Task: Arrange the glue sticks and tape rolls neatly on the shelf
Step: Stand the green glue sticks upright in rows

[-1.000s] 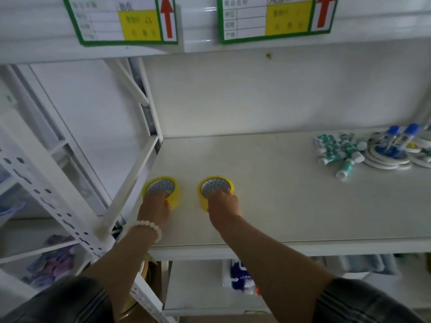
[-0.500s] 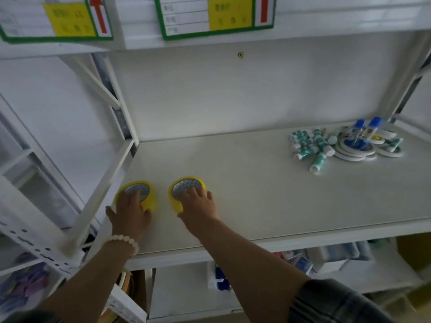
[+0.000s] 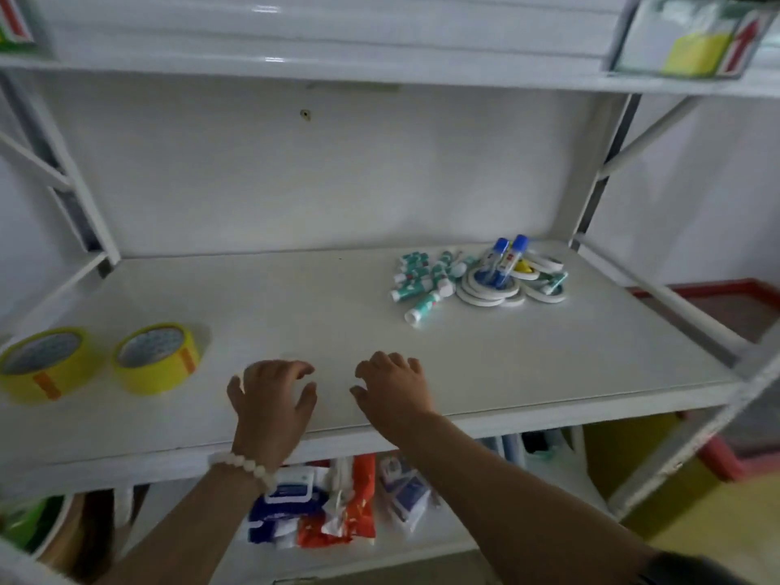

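Here, far to the left on the flat white metal shelf (image 3: 295, 297), sit two fat round rolls of yellow sticky tape. The first yellow roll (image 3: 42, 363) is at the very edge of the view, and the second yellow roll (image 3: 157, 358) lies just beside it, not touching. Both lie flat with the hole facing up. Next comes the left hand (image 3: 272, 399), with a white bead bracelet (image 3: 242, 468) on its wrist. Its fingers are loosely bent and it holds nothing. The right hand (image 3: 392, 388) is near it, also loose and holding nothing. Both hands are over the front part of the shelf, well apart from the yellow rolls; I cannot tell if the fingertips touch the shelf. Farther right and toward the back lies a messy pile of small green-and-white glue sticks (image 3: 422, 280), all on their sides. Touching that pile is a heap of thin white tape rolls (image 3: 489, 291), stacked unevenly. Two clear glue tubes with blue caps (image 3: 506, 259) stand tilted in the hole of one white roll. Under the shelf, blue, white and orange soft packets (image 3: 333, 500) lie on a lower shelf. Up in the top right corner hangs a blurry label card with a yellow patch and a red arrow (image 3: 692, 40).
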